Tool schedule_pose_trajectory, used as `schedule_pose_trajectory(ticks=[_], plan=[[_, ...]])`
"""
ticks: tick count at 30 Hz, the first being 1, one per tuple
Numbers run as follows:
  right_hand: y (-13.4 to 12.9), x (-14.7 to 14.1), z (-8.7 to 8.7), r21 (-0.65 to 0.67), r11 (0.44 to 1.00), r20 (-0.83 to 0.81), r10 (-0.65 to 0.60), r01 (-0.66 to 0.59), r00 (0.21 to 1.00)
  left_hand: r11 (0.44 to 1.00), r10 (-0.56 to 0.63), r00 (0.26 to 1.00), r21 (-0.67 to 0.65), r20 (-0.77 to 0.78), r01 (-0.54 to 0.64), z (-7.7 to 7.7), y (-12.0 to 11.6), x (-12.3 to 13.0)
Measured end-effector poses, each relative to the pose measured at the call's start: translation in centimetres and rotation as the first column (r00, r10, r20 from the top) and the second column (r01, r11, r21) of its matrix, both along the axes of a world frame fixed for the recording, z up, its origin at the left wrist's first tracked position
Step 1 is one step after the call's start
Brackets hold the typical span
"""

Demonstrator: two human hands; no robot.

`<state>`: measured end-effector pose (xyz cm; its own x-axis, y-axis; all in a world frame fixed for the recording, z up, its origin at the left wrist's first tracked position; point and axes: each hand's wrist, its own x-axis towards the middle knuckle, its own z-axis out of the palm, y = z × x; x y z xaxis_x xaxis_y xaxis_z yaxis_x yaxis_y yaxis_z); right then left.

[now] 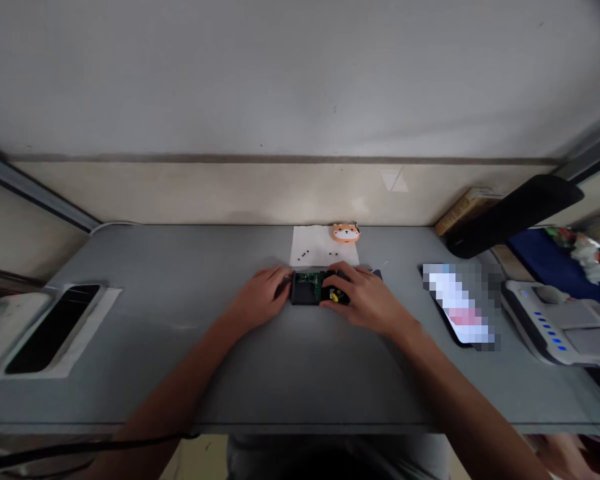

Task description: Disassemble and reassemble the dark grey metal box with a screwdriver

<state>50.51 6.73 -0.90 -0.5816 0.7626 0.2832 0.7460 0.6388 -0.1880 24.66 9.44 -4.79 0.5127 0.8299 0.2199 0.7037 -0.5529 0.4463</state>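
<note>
A small black device [305, 295] with a green circuit board showing lies on the grey desk in front of me. My left hand [266, 295] is closed at its left end, with a dark bit visible between thumb and fingers. From the right, my right hand [361, 293] curls over a black piece with a yellow mark [336, 295], pinching it at the device's right half. Whether that piece is joined to the device I cannot tell. Just behind lies a white paper sheet [307, 243] with several tiny dark screw-like bits and an orange animal-face case [346, 233].
At the left, a dark phone [55, 328] rests on white paper. To the right are a lit phone [457, 303], a white-grey device with blue lights [555, 327] and a black cylinder [515, 217] leaning by a box. A wall stands behind the desk.
</note>
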Motion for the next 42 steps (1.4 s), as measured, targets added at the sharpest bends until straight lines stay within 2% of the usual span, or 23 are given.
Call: schedule_pose_trajectory(ticks=[6, 17, 19, 22, 24, 26, 27, 29, 30, 32, 33, 36, 39, 42], plan=[[0.3, 0.1, -0.5, -0.045, 0.999, 0.004, 0.025, -0.025, 1.0, 1.0, -0.013, 1.0, -0.017, -0.002, 0.013, -0.3, 0.3, -0.3], [0.1, -0.2, -0.6, -0.048, 0.999, -0.005, -0.012, 0.012, 1.0, 1.0, 0.008, 1.0, -0.001, -0.011, -0.008, -0.3, 0.2, -0.3], [0.1, 0.1, 0.0, -0.022, 1.0, -0.06, -0.005, 0.004, 0.998, 1.0, 0.011, 1.0, 0.003, -0.019, -0.011, -0.3, 0.2, -0.2], [-0.3, 0.6, 1.4, 0.061, 0.998, -0.255, -0.016, 0.032, 0.967, 0.999, 0.032, 0.999, 0.034, -0.005, -0.032, -0.3, 0.1, -0.1], [-0.7, 1.0, 2.3, 0.16, 0.977, -0.434, -0.056, 0.139, 0.899, 0.994, 0.074, 0.997, 0.08, 0.028, -0.076, 0.0, -0.1, 0.0], [-1.0, 1.3, 2.7, 0.219, 0.927, -0.62, -0.108, 0.303, 0.777, 0.98, 0.122, 0.989, 0.146, 0.077, -0.133, 0.5, -0.3, 0.0], [-1.0, 1.5, 2.7, 0.206, 0.9, -0.701, -0.138, 0.384, 0.7, 0.972, 0.137, 0.986, 0.181, 0.099, -0.153, 0.9, -0.4, 0.2], [-0.8, 1.8, 2.3, 0.097, 0.861, -0.81, -0.223, 0.499, 0.542, 0.96, 0.115, 0.986, 0.242, 0.118, -0.141, 1.7, -0.5, 0.7], [-0.6, 1.9, 2.0, 0.02, 0.848, -0.833, -0.278, 0.53, 0.478, 0.961, 0.074, 0.992, 0.257, 0.106, -0.1, 2.1, -0.5, 1.1], [0.0, 2.0, 1.3, -0.128, 0.827, -0.825, -0.395, 0.548, 0.404, 0.97, -0.051, 0.998, 0.239, 0.048, 0.038, 2.8, -0.3, 2.2], [0.3, 2.0, 1.1, -0.192, 0.822, -0.806, -0.444, 0.536, 0.392, 0.971, -0.116, 0.993, 0.213, 0.018, 0.109, 2.9, -0.3, 2.8], [0.8, 1.7, 0.8, -0.289, 0.827, -0.741, -0.512, 0.483, 0.434, 0.968, -0.21, 0.977, 0.137, -0.026, 0.211, 2.8, -0.2, 4.3], [0.8, 1.3, 0.8, -0.282, 0.851, -0.703, -0.498, 0.443, 0.508, 0.975, -0.204, 0.978, 0.085, -0.036, 0.207, 2.0, -0.4, 4.5], [0.7, 1.0, 0.7, -0.286, 0.856, -0.686, -0.497, 0.43, 0.532, 0.979, -0.196, 0.979, 0.038, -0.058, 0.199, 1.3, -0.7, 4.0]])
